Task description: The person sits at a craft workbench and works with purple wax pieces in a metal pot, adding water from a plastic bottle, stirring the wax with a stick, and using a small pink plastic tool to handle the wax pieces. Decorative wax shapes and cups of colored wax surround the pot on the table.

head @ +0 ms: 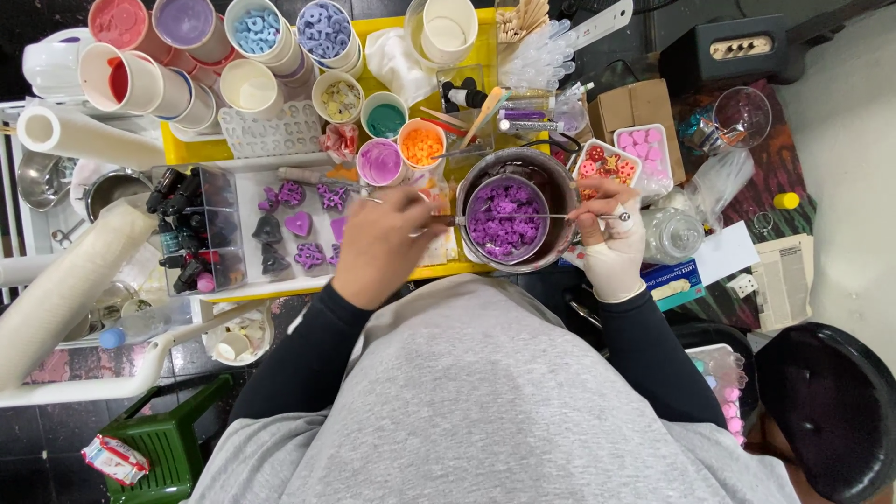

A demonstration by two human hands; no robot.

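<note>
Two hands are working over the yellow table [191, 149]. Left hand [378, 245] is gripping a thin metal tool [347, 187] at nine o'clock of the small metal pot of purple wax chunks [506, 219]. Right hand [611, 245], wrapped in white, is pinching the pot's wire handle [583, 216] at three o'clock.

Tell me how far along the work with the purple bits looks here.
Done: several purple and dark shapes already lie on the white tray. In hand: the left hand holds a thin tool over the tray, while the gloved right hand holds a thin metal handle reaching the small bowl of purple chunks inside the larger dark bowl. Left: that bowl looks full.
</note>
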